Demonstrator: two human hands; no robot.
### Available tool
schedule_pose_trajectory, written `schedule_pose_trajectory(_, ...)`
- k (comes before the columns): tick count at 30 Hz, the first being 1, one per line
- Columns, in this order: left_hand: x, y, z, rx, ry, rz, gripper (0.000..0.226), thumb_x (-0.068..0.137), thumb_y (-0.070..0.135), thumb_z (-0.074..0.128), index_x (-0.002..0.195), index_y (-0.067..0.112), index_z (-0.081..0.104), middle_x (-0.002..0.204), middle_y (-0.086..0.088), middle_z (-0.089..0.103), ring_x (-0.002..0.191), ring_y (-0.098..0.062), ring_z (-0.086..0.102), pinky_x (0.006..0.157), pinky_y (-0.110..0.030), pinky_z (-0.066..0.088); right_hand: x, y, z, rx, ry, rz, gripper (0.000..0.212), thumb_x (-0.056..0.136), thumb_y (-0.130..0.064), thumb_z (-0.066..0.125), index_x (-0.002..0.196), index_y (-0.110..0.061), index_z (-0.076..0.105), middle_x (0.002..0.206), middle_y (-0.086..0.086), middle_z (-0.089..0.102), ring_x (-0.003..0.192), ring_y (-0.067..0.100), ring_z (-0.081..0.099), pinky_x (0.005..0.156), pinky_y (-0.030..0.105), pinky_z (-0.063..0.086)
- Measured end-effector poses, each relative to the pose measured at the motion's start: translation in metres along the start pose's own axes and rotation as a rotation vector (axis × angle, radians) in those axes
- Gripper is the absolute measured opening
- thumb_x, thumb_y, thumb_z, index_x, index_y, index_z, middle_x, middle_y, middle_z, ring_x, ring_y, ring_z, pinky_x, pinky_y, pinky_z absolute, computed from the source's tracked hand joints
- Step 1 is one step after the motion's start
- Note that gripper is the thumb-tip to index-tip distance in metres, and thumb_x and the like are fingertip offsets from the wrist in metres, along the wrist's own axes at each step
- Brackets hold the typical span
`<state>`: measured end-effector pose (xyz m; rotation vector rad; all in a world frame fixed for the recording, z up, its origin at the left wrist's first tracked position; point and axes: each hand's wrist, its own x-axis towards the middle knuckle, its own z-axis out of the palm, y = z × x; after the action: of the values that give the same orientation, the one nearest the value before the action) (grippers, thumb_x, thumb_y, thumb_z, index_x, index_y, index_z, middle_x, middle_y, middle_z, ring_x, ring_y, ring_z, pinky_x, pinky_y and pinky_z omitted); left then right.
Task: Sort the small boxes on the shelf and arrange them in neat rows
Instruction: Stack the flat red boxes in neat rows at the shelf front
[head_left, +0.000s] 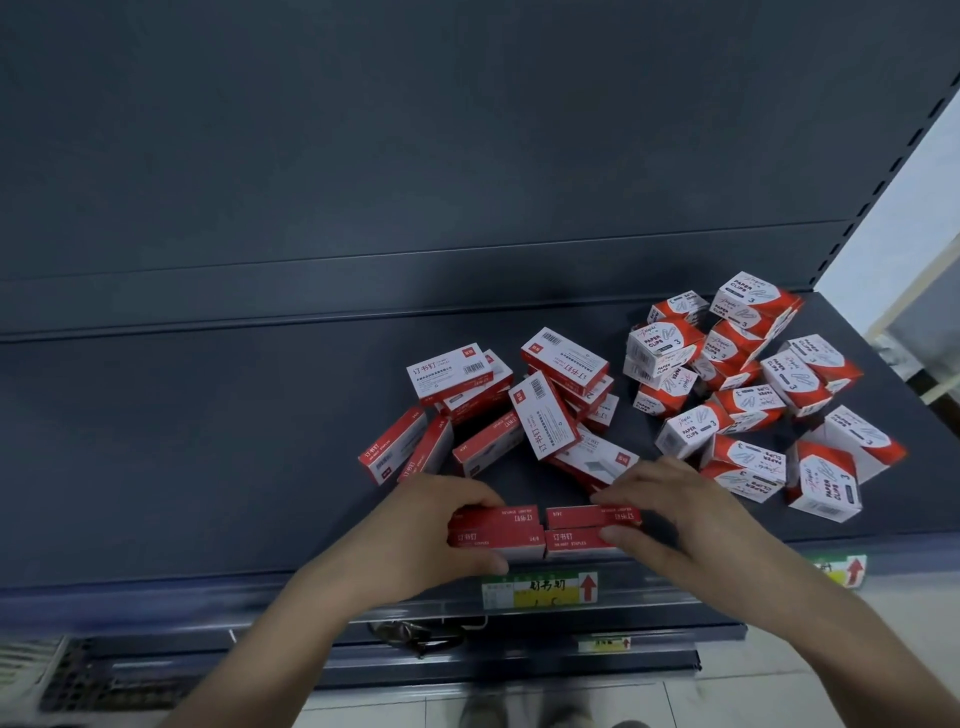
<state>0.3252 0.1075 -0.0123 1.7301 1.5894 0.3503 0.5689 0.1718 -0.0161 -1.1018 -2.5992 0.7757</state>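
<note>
Red staple boxes stand in a tight block at the shelf's front edge, two pairs side by side. My left hand grips the left pair with thumb in front and fingers behind. My right hand grips the right pair the same way. Behind them lies a loose heap of red-and-white staple boxes. To the right is a jumble of paper clip boxes, red and white, lying at all angles.
The dark grey shelf stretches bare to the left. Its back panel rises behind. A yellow-green price label sits on the front rail, another label further right. Lower shelves and pale floor show below.
</note>
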Motion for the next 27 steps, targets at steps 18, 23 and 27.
schedule_pose_trajectory(18, 0.029, 0.004, -0.023, 0.08, -0.119, -0.003, 0.024, 0.08, 0.039, 0.069, 0.099, 0.024, 0.072, 0.091, 0.013, 0.071, 0.081, 0.003, 0.065, 0.075, -0.017, 0.055, 0.015, -0.006, -0.023, -0.078, -0.052, -0.021, 0.034, 0.082, -0.043, 0.062, 0.112, -0.029, 0.067, 0.103, -0.019, 0.064, 0.079, -0.007, 0.05, 0.069, 0.004, 0.037)
schedule_pose_trajectory(23, 0.033, 0.016, -0.022, 0.316, -0.069, 0.096, 0.02, 0.087, 0.032, 0.062, 0.105, 0.024, 0.067, 0.098, 0.013, 0.068, 0.082, 0.001, 0.061, 0.073, -0.013, 0.051, 0.037, -0.022, -0.024, -0.198, -0.223, -0.066, 0.034, 0.089, -0.042, 0.055, 0.12, -0.03, 0.061, 0.113, -0.012, 0.061, 0.098, 0.002, 0.048, 0.078, 0.012, 0.037)
schedule_pose_trajectory(27, 0.038, 0.023, -0.018, 0.444, -0.058, 0.134, 0.025, 0.087, 0.032, 0.061, 0.111, 0.023, 0.062, 0.102, 0.01, 0.065, 0.082, -0.003, 0.058, 0.068, -0.017, 0.048, 0.046, -0.029, -0.02, -0.293, -0.304, -0.1, 0.031, 0.092, -0.04, 0.05, 0.117, -0.026, 0.063, 0.112, -0.008, 0.064, 0.103, 0.009, 0.054, 0.085, 0.021, 0.044)
